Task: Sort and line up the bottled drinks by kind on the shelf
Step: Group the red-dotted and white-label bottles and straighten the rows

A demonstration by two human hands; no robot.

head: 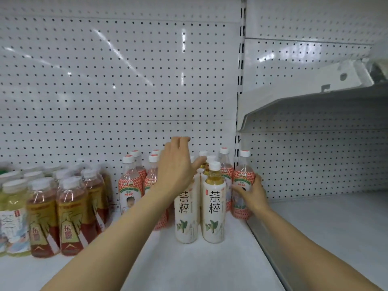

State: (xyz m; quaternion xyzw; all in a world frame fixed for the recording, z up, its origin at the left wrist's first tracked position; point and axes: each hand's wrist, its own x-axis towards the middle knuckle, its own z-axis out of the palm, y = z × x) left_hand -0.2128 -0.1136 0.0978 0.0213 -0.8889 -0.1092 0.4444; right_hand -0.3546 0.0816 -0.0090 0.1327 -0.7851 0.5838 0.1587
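Right hand [251, 191] is wrapped round the lower body of a pink-labelled bottle with a red-printed white cap [242, 185], fingers curled onto its label — this bottle stands at the far right of the group, right at the seam where the shelf [189, 265] meets the next bay. Left hand [178, 166] reaches over the middle of the cluster, palm down and fingers bent forward at the back; its thumb lies against the neck of one of the rear white-labelled tea bottles [203, 162], but what the fingers themselves close on is hidden behind the hand, so I cannot tell whether it grips anything. Two white-labelled tea bottles stand side by side at the front [213, 206], with more of the same kind behind them. To their left stands a group of pink-labelled bottles [131, 181], and one more [225, 166] sits behind the tea bottles on the right. Further left are the amber bottles with gold labels [70, 215] and pale green bottles [14, 215], already in rows. The step in hand looks like gathering the stray pink bottles — the two on the right are cut off from their kind by the tea row. Next, I judge, the gripped bottle needs lifting clear of the tea caps and carrying leftward to the pink group, kept upright so it does not knock the tall, close-set front pair.
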